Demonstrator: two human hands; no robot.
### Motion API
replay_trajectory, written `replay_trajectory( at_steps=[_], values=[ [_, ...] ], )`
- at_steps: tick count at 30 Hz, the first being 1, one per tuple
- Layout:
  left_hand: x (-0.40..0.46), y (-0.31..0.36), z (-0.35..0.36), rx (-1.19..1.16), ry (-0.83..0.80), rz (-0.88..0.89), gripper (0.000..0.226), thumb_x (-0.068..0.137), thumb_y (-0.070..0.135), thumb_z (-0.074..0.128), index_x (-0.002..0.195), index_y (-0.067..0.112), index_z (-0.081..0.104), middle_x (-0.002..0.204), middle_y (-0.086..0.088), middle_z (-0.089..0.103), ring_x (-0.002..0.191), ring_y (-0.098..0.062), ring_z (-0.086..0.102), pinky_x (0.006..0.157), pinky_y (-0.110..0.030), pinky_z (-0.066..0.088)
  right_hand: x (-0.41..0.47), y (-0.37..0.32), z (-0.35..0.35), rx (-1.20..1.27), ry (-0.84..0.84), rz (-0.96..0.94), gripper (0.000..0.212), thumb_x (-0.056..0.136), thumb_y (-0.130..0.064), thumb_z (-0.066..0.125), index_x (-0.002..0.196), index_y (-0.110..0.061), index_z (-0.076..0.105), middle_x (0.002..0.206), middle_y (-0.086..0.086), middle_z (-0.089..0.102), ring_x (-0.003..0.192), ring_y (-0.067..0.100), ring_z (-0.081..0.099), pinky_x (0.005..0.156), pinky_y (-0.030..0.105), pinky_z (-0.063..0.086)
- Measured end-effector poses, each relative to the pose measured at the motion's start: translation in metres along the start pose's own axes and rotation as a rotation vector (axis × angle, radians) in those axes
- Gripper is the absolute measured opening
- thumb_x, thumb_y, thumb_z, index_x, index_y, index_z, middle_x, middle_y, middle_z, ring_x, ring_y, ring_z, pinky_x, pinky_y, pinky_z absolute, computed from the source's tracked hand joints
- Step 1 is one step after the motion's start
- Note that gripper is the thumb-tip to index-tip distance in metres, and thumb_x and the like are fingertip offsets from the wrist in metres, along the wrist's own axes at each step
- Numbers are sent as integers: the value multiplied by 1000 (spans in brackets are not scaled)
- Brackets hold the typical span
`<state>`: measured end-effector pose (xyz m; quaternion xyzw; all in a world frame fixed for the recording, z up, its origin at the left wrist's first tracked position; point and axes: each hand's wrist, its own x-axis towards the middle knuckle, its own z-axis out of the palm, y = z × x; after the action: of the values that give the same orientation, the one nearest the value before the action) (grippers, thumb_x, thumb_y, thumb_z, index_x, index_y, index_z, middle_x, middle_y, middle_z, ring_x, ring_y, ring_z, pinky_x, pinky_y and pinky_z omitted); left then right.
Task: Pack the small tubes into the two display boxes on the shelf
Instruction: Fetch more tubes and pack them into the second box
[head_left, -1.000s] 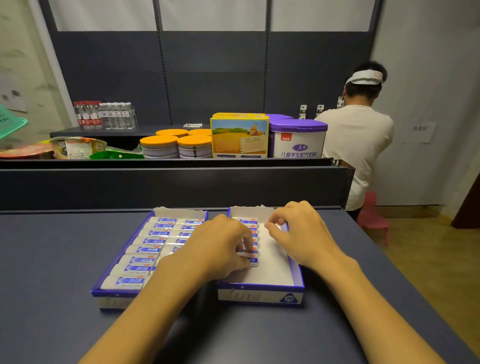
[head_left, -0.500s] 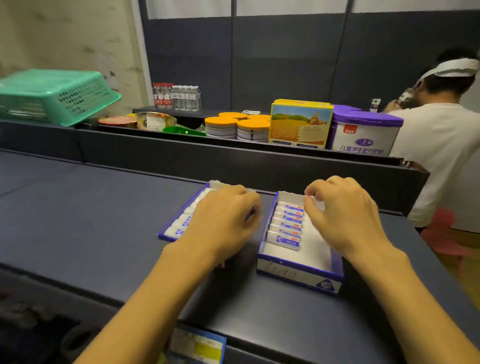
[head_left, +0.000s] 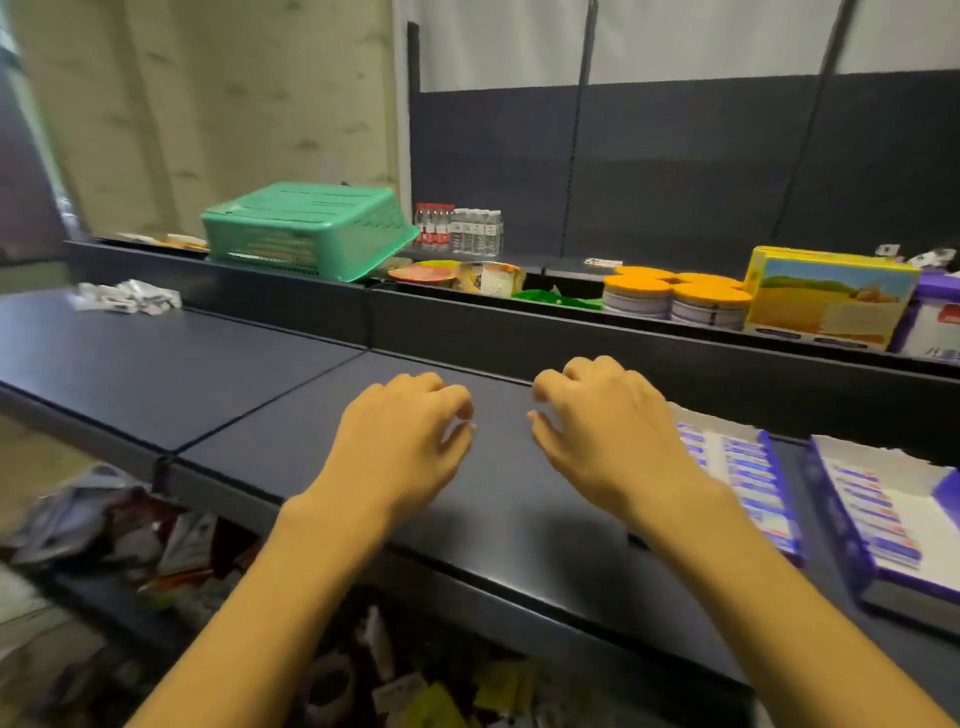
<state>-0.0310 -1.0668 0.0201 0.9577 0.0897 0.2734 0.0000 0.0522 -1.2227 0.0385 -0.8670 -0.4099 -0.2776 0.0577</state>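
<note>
Two hands, the left hand (head_left: 402, 441) and the right hand (head_left: 602, 431), had left the boxes and hung loosely curled, holding nothing, over the bare shelf (head_left: 249, 415). Both boxes (head_left: 852, 525) of tubes (head_left: 748, 478) sat at its right end. More tubes probably came next.

Two display boxes sit side by side at the right edge of the frame, on the dark shelf (head_left: 260, 395), both open-topped with blue-purple walls and white insides. The left display box (head_left: 779, 483) is partly hidden behind a forearm; what shows of it is filled with small tubes (head_left: 748, 475), white with blue labels, lying flat, crosswise and packed close in rows. The right display box (head_left: 852, 540) runs off the frame's right edge; a single column of the same tubes (head_left: 878, 512) lies along its left side, the white floor beside them bare. Everything is somewhat blurred.
</note>
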Motion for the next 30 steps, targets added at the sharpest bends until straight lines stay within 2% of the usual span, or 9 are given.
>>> replay_trajectory(
  at_steps=[3,6,12,18,22,30],
  values=[
    [-23,-83,-18,75,12,-53,22,93,38,49,105,27,64,105,3,62,99,-22,56,73,-30,38,44,-84,21,16,29,-71,30,97,-38,41,116,-19,54,111,6,57,101,27,51,77,36,41],
    [-40,-152,-26,133,-14,-83,24,95,39,44,108,27,61,107,4,60,99,-21,55,76,-31,40,76,-152,39,37,34,-107,31,97,-37,42,118,-18,53,112,8,58,101,29,52,75,36,41],
    [-52,-264,-34,145,-26,-112,24,95,40,44,106,27,61,105,3,60,98,-21,56,78,-33,41,140,-240,65,60,-4,-175,28,96,-34,44,117,-19,52,113,6,59,103,29,52,78,37,43],
    [-41,-384,-23,193,-55,-125,26,97,42,40,109,29,58,107,5,59,99,-18,55,79,-31,41,214,-324,113,9,-34,-266,21,96,-28,42,111,-19,51,101,4,57,96,30,51,65,34,27],
    [-24,-473,-7,225,-112,-130,26,96,41,41,109,27,58,106,4,59,98,-20,56,82,-33,46,276,-375,154,53,-62,-317,26,97,-31,39,116,-19,50,108,4,58,100,30,52,73,37,37],
    [19,-635,3,173,-128,-80,24,95,40,42,109,28,58,104,6,60,94,-17,56,80,-31,46,403,-473,206,139,-105,-346,27,96,-32,40,117,-19,50,108,4,58,100,29,52,78,37,44]
  ],
)
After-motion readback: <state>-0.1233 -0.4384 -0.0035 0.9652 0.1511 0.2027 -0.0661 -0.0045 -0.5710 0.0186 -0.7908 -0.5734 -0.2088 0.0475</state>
